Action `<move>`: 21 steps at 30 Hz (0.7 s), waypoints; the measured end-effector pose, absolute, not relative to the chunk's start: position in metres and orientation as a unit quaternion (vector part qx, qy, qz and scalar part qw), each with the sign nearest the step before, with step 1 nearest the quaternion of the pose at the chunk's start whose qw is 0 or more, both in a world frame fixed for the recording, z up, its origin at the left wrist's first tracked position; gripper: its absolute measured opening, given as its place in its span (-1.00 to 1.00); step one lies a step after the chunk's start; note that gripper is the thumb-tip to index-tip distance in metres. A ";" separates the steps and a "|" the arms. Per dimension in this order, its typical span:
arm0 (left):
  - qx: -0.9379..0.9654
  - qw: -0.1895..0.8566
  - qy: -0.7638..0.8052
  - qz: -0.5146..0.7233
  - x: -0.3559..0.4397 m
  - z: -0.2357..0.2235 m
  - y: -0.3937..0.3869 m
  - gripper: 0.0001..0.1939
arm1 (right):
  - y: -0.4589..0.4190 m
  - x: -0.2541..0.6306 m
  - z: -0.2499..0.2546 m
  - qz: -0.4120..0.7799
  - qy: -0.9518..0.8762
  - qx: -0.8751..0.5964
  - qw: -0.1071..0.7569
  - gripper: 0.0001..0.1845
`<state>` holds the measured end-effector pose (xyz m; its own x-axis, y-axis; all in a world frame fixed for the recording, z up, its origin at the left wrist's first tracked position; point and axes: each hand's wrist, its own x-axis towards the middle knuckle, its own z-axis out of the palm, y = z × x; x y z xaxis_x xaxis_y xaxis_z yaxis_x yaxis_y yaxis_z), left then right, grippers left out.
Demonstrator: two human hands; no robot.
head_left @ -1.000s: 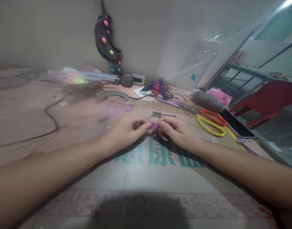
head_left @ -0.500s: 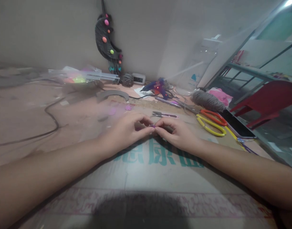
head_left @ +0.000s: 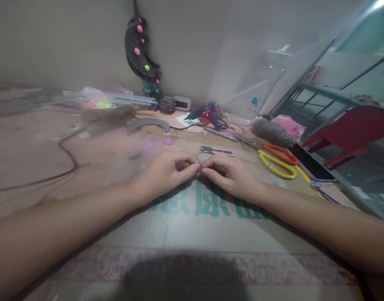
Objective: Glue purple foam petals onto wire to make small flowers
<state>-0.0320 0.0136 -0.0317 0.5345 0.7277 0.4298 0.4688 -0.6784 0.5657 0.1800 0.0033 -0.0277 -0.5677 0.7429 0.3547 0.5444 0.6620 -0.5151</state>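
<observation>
Between the fingertips of both hands is a small purple piece (head_left: 200, 168), too small to make out fully. My left hand (head_left: 175, 167) pinches it from the left, thumb against forefinger. From the right, my right hand (head_left: 229, 172) closes thumb and forefinger on its other side. A thin grey strand (head_left: 198, 156) rises by the fingertips. Just beyond the hands lie thread snips (head_left: 217, 151) with a pink handle. Purple flower-like cut-outs (head_left: 168, 141) rest past my left hand. Under both hands is a printed cardboard sheet (head_left: 179, 238).
Scissors (head_left: 278, 165) with orange and yellow handles and a phone (head_left: 313, 163) lie to the right. Behind are a glue gun (head_left: 206, 113), grey yarn (head_left: 273, 131), a clear bottle (head_left: 257, 90) and a grey arc (head_left: 151, 123). A decorated crescent (head_left: 138, 52) hangs on the wall.
The fingertips have parted slightly, and more of the purple piece shows between them. The grey strand near the fingertips is plainer now. Both arms stay nearly in place.
</observation>
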 end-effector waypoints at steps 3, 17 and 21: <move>0.853 0.204 0.347 0.331 -0.032 -0.031 0.013 -0.81 | 0.003 0.180 -0.029 0.171 -0.870 -0.370 0.278 -0.84; 0.821 0.262 0.397 0.317 -0.029 -0.031 0.013 -0.75 | 0.002 0.177 -0.021 0.263 -0.808 -0.437 0.296 -0.79; 0.804 0.277 0.416 0.322 -0.029 -0.029 0.012 -0.76 | 0.001 0.177 -0.020 0.280 -0.808 -0.423 0.300 -0.76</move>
